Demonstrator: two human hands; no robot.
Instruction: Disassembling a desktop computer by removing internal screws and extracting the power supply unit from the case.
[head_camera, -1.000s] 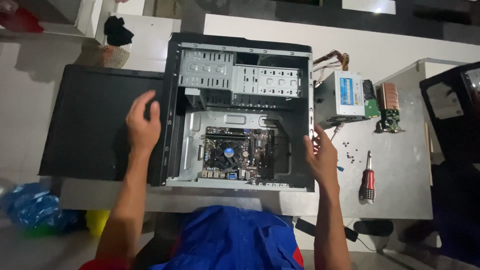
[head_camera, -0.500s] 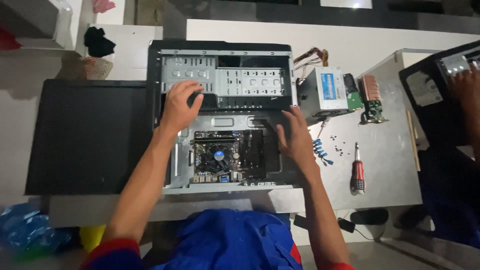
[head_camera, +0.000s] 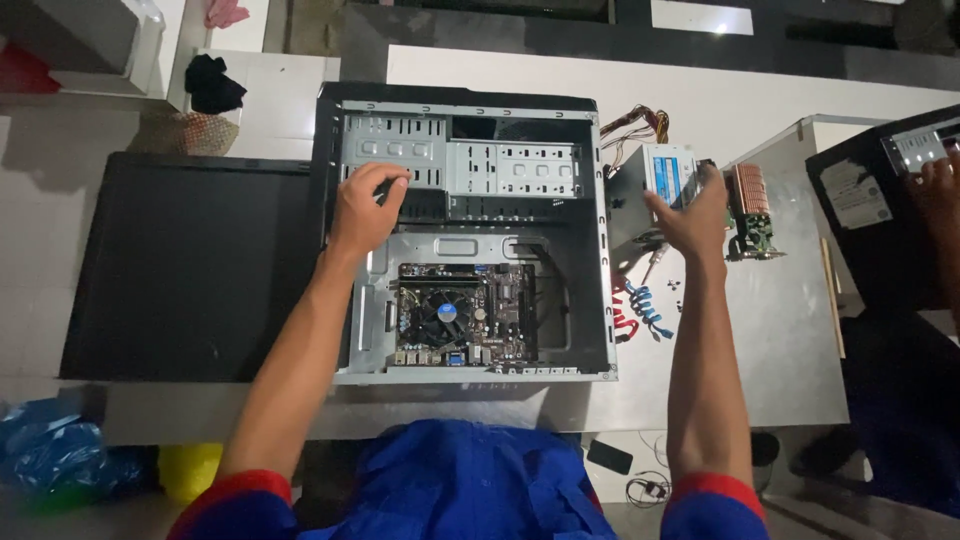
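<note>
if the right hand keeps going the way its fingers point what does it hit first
Most likely the silver power supply box: the right hand points up and away over it, fingertips already at its edge, though height above it is unclear.

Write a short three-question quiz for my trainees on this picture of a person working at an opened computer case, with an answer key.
1. True or false: the left hand rests inside the open computer case, near the drive bays.
2. What does the right hand reach for? A) the motherboard B) the power supply unit C) the black side panel
3. Which part carries the round cooling fan?

Key
1. True.
2. B: the hand is at the grey power supply unit, on the table right of the case.
3. The motherboard, mounted in the near half of the case.
</note>
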